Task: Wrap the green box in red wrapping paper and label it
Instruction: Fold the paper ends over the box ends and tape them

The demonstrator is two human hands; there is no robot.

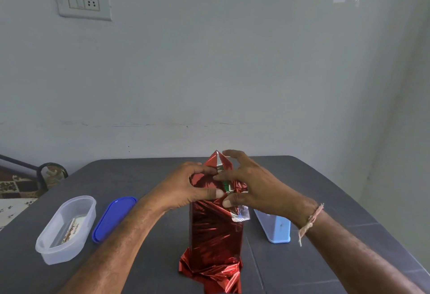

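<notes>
At 8 o'clock of parcel: clear tub (pixel 46 250), card (pixel 71 229) inside, print unreadable; blue lid (pixel 114 218) beside. Left hand (pixel 186 189) curled round top of green box (pixel 225 185), upright mid-table (pixel 325 189) in red wrapping paper (pixel 216 235), long axis vertical. Right hand (pixel 253 186) pinching top fold, other fingers spread. Loose pointed flap at 12 o'clock, nearer right hand. No label seen.

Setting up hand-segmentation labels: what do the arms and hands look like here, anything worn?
Both arms are bare to the frame edge: no sleeves, no gloves. The left hand and its wrist carry nothing visible. Behind the right hand, a frayed, pale pinkish thread is tied round the wrist, one loose end hanging. No rings or watch visible.
</notes>
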